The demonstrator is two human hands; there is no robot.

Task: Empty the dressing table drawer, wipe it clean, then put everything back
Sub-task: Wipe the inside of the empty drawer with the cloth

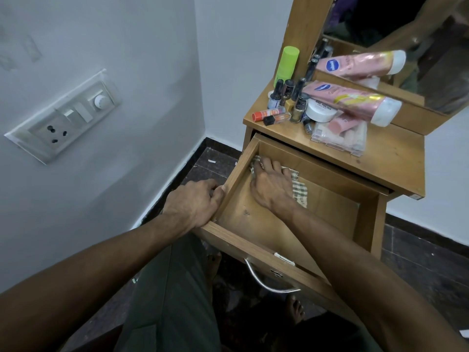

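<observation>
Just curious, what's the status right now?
Left hand grips drawer side wall. Right hand presses checked cloth flat inside. Drawer emptied; cosmetics wait on top. Nothing in the way.

Left hand [196, 203]: knuckles up, fingers curled over drawer [229, 185] side wall, thumb on outer face; forearm bare, reaching in from lower left. Right hand [270, 185]: palm down, fingers straight and together, pressing cloth [299, 190] flat on drawer floor; cloth shows past fingertips and along thumb side. Right forearm bare, crossing drawer front from lower right.
</observation>
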